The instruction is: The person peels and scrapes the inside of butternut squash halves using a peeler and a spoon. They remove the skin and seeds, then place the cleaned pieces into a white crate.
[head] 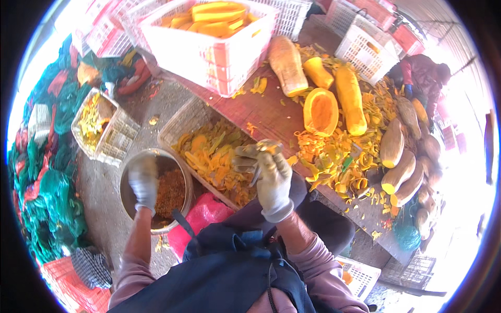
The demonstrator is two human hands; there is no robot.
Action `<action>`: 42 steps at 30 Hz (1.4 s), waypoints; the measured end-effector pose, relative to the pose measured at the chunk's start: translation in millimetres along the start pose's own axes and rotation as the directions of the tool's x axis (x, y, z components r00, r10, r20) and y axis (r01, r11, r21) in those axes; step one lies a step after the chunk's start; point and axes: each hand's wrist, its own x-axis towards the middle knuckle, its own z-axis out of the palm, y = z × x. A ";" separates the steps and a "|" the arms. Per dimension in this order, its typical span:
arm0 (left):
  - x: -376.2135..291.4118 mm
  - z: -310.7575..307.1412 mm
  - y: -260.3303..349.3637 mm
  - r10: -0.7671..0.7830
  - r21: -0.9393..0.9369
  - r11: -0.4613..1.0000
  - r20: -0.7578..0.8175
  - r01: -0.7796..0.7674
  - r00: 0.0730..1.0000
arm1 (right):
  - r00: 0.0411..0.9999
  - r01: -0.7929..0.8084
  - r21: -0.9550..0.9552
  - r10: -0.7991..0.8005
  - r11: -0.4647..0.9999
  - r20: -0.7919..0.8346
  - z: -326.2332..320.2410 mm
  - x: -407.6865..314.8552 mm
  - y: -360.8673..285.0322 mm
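My left hand (143, 178), in a pale work glove, is over a round metal bucket (190, 195). It is motion-blurred, so its fingers and anything in them cannot be made out. Reddish-brown seeds and pulp (170, 193) lie inside the bucket. My right hand (274, 184), in a soiled glove, is raised above a crate (178, 111) of orange and yellow squash peelings (203, 150). Its fingers are closed around a small hand tool (256, 176), mostly hidden, with a dark metal part showing. Orange scraps cling near the fingertips.
On the reddish board (250, 105) stand a white crate of cut squash (219, 15), a hollowed half (321, 111), peeled squash (350, 101) and a heap of peelings (344, 164). Unpeeled squash (399, 172) lie right, near another person (424, 78). Green netting (58, 203) is left.
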 end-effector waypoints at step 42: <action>225.7 106.7 560.1 0.395 -0.839 0.496 0.447 0.223 0.803 | 0.902 -0.419 -0.849 -0.046 -0.322 -0.428 -260.4 256.1 -59.4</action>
